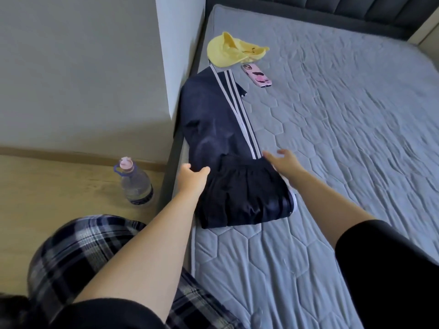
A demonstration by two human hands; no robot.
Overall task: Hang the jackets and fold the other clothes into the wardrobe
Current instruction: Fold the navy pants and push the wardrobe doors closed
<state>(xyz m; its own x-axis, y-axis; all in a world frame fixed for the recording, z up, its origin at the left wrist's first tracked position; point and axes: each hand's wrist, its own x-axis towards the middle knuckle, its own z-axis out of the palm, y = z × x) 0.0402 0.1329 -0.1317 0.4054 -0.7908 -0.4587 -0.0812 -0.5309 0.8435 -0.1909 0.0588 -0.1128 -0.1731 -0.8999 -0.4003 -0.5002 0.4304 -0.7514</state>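
Note:
Dark navy track pants (221,129) with white side stripes lie lengthwise on the left side of the grey quilted mattress (332,138). Their near end is folded over into a darker layer. My left hand (192,174) hovers at the left edge of that fold, fingers loosely curved and holding nothing. My right hand (281,160) reaches over the fold's right corner by the stripes, fingers spread and slightly blurred. A yellow garment (234,49) lies crumpled beyond the pants.
A pink-cased phone (256,76) lies on the mattress beside the yellow garment. A clear water bottle (135,184) stands on the wooden floor left of the bed. A white wall corner (175,55) borders the bed's left side. My plaid-clad knee is bottom left.

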